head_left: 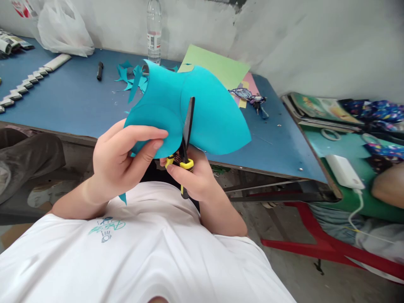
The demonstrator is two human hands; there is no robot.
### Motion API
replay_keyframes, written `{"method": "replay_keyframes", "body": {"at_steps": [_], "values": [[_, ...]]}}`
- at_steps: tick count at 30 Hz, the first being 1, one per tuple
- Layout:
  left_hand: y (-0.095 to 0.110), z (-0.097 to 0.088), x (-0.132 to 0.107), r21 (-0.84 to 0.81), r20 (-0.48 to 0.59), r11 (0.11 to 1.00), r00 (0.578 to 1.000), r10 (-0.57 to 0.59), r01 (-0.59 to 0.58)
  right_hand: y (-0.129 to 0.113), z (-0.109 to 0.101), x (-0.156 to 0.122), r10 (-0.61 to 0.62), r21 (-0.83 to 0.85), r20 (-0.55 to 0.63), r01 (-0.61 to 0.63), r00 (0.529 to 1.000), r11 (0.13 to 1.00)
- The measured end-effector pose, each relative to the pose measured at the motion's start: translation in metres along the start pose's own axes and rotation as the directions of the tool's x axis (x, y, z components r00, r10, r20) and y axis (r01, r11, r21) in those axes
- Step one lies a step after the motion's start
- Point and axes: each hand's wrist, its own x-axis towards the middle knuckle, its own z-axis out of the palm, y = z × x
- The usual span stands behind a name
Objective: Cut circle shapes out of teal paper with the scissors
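A sheet of bright blue paper with curved cut edges and drawn arcs is held up over the table's front edge. My left hand pinches its lower left part between thumb and fingers. In my right hand is a pair of scissors with yellow and black handles. One dark blade lies over the front of the paper, pointing up, along a drawn curve; the other blade is mostly hidden. The fingers of my right hand are partly covered by the handles and the paper. A thin blue scrap hangs below my left wrist.
Blue paper scraps, a black marker and a clear bottle are on the blue table. Green paper lies behind the sheet. At right are a white power bank and a red chair.
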Motion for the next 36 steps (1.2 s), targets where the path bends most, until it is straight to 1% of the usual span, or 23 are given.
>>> {"method": "replay_keyframes", "body": {"at_steps": [1,4,9,14,19,21,24,26,29,32,36], "values": [[-0.002,0.0,0.001,-0.013,0.012,1.0,1.0,0.026,-0.026,0.001,0.0,0.0,0.001,0.002,0.0,-0.001,1.0,1.0],[-0.005,-0.001,0.003,-0.04,-0.001,0.996,0.997,0.077,-0.077,0.004,0.0,-0.001,0.006,0.013,-0.003,-0.005,1.0,1.0],[-0.007,-0.004,0.008,-0.017,0.07,0.996,0.994,0.087,-0.086,0.0,0.0,-0.002,0.028,0.008,0.004,-0.028,1.0,1.0],[-0.002,-0.008,0.015,0.023,0.084,0.987,0.985,0.154,-0.156,-0.005,0.0,-0.003,0.04,0.014,0.007,-0.04,0.999,0.999],[0.006,-0.014,0.019,0.092,0.173,0.986,0.978,0.12,-0.137,0.0,0.0,-0.005,0.04,0.056,0.019,-0.041,0.999,0.998],[0.005,-0.016,0.019,0.095,0.167,0.982,0.975,0.144,-0.162,0.002,0.0,-0.006,0.039,0.049,0.016,-0.04,0.999,0.998],[0.001,-0.018,0.017,0.1,0.187,0.976,0.967,0.171,-0.192,0.004,-0.002,-0.005,0.028,0.008,0.014,-0.028,0.999,1.0],[-0.002,-0.019,0.015,0.102,0.213,0.976,0.963,0.166,-0.191,0.004,-0.003,-0.005,0.005,-0.014,0.021,-0.005,1.0,1.0],[-0.003,-0.021,0.01,0.093,0.211,0.977,0.962,0.171,-0.193,0.004,-0.003,-0.004,-0.02,-0.023,0.036,0.02,0.999,1.0],[0.0,-0.022,0.006,0.091,0.205,0.982,0.968,0.144,-0.166,0.005,-0.003,-0.003,-0.021,-0.023,0.035,0.022,0.999,1.0],[0.005,-0.023,0.002,0.145,0.217,0.981,0.972,0.093,-0.126,0.006,-0.002,-0.003,-0.03,-0.028,0.035,0.031,0.999,0.999]]}}
